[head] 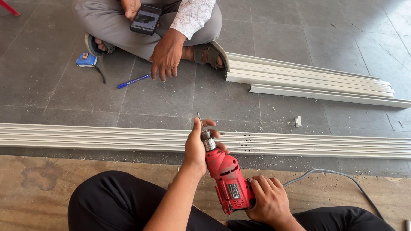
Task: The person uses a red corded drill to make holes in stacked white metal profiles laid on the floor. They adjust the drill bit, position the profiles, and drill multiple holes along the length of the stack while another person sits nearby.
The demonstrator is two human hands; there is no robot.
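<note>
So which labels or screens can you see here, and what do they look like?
Label: dark rectangular plate on the side of the red drill, held in both hands.
Phone screen: dark, glossy rectangle, held by the seated person opposite.
Tape measure: blue case on the floor, small pale sticker on top.

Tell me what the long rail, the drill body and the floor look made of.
Long rail: probably aluminium with a pale matte finish; thin ribbed channels and small drilled holes suggest an extrusion. Drill, held by the left hand at the chuck and the right hand at the grip: glossy red moulded plastic body, with a bare metal chuck and bit. Floor: grey matte tiles with visible joints, likely ceramic or stone.
</note>
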